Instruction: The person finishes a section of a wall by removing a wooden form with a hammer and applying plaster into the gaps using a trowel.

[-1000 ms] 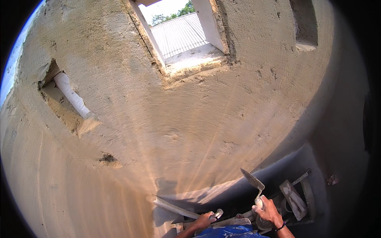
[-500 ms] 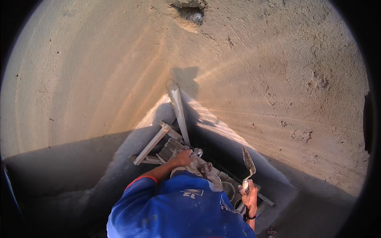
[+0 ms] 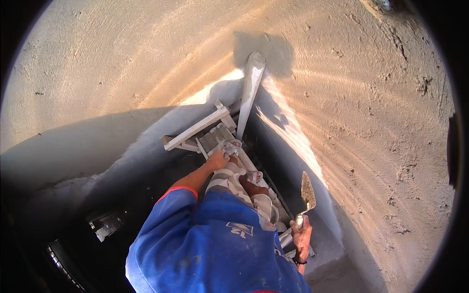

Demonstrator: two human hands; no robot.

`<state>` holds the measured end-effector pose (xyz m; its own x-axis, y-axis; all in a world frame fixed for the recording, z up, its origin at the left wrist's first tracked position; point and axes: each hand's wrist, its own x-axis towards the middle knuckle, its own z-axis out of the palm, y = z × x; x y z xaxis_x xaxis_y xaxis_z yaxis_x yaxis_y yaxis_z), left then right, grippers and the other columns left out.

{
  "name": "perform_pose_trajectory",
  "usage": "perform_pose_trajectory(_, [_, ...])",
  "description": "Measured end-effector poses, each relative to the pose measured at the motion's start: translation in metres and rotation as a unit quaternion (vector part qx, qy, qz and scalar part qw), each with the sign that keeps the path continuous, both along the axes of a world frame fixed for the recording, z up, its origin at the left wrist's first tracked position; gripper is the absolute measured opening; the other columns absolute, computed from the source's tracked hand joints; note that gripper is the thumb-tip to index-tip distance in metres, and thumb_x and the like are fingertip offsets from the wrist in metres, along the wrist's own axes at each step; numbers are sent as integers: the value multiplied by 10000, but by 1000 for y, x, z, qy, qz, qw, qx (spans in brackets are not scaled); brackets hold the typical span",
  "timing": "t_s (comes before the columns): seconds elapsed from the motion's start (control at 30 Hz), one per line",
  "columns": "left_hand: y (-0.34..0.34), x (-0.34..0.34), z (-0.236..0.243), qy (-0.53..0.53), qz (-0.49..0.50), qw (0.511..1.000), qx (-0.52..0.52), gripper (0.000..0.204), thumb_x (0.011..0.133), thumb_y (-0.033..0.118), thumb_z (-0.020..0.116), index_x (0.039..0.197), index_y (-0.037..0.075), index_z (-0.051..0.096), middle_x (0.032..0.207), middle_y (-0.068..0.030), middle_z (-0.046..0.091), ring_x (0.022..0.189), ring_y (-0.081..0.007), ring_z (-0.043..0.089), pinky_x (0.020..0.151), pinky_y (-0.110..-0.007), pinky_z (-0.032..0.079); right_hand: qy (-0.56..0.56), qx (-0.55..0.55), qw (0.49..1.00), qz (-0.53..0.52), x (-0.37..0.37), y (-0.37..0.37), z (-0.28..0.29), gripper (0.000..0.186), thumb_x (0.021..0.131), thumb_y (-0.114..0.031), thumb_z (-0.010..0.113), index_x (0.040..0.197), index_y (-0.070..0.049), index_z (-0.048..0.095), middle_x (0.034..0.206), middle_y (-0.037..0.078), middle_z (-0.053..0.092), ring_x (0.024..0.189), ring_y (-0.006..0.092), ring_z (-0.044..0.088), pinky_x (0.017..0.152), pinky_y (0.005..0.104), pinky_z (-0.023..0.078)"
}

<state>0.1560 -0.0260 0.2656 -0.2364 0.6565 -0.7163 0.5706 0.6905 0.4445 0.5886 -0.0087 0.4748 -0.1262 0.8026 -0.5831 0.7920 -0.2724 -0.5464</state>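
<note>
My right hand [image 3: 301,234] is closed round the pale handle of a pointed trowel [image 3: 308,193]. The mortar-stained blade points up and away, beside the right-hand wall. My left hand [image 3: 216,160] is curled in front of my left thigh. At its fingertips is something greyish-white that I cannot make out, overlapping my sandalled left foot in the picture. Under my feet are the wooden boards of a scaffold [image 3: 213,138].
Two plastered walls [image 3: 146,58] meet in a corner ahead. A pale round-topped post [image 3: 252,88] stands there, beside a wooden frame [image 3: 198,128] left of the boards. Dark ground lies below left, with a light-coloured scrap [image 3: 105,225]. A rough hole [image 3: 386,5] is in the wall, upper right.
My view has shifted, so the post and boards sit higher in the picture and both my feet show. The trowel stays in my right hand, its blade now more upright.
</note>
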Motion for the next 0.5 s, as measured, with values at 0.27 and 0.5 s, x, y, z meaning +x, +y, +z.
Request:
perform_pose_trajectory(0.27, [-41, -53, -195, 51, 65, 996, 13, 386, 839, 266, 641, 1087, -28, 605, 1073, -272, 644, 1067, -413, 609, 919, -472, 477, -43, -16, 997, 62, -8, 0, -94, 326, 801, -222, 727, 951, 6, 549, 644, 114, 575, 497, 179, 531, 494, 349, 456])
perform_pose_trajectory(0.5, [-60, -72, -343, 70, 92, 993, -7, 276, 829, 218, 624, 1022, 20, 608, 1023, -246, 660, 1021, -424, 619, 864, -501, 489, -54, -63, 996, -15, -7, -6, -179, 387, 783, -230, 756, 978, 28, 543, 691, 162, 601, 568, 293, 573, 569, 411, 464])
